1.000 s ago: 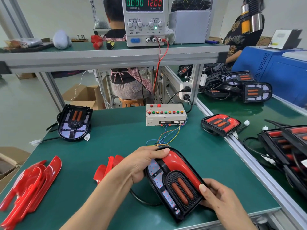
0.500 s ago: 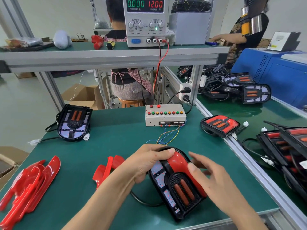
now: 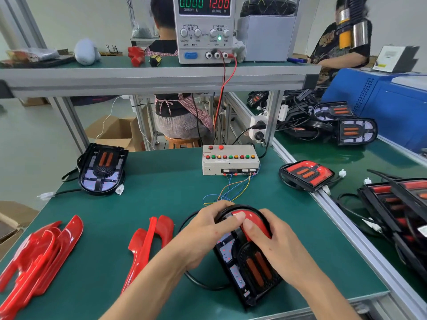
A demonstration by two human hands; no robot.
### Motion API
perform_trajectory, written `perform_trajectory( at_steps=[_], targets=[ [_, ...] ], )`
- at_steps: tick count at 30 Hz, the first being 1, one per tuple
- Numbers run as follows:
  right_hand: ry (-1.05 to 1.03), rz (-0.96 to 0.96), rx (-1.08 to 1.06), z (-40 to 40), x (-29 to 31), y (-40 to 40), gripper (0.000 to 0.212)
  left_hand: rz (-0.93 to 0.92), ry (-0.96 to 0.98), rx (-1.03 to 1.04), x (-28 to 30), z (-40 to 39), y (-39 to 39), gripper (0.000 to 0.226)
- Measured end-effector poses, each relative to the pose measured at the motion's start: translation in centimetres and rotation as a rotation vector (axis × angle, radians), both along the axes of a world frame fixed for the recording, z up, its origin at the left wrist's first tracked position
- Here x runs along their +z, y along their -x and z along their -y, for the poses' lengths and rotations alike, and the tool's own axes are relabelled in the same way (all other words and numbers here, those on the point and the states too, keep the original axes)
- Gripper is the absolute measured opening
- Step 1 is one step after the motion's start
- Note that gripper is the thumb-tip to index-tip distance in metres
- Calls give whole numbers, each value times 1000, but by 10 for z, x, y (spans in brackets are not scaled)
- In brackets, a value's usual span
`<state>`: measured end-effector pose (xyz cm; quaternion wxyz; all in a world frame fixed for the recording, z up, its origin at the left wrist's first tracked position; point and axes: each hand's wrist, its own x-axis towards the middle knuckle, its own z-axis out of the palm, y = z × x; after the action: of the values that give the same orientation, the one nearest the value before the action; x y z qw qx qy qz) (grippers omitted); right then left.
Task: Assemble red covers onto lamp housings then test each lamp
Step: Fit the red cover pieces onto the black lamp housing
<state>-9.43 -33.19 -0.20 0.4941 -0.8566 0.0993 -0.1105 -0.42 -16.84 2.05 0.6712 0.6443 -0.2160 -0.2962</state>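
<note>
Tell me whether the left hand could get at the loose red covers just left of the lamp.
Probably yes: the left hand rests on the lamp housing, and only bare mat lies between it and the red covers beside it.
</note>
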Motion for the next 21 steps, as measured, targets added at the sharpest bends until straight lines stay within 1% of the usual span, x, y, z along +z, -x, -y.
perform_trajectory(
  at_steps=[3,10,14,21],
  targets=[
    [-39,-10,12,-2,-1,2,54,-32,44,55,-1,6,3,47],
    [-78,25,-45,-10,0,-2,57,-43,126,159,-6,11,7,34],
    [-101,17,-43,-9,0,-2,53,9,108,203,-7,14,8,33],
    [-130,8,-77,-9,-1,-6,47,13,80,189,-7,19,4,29]
  ],
)
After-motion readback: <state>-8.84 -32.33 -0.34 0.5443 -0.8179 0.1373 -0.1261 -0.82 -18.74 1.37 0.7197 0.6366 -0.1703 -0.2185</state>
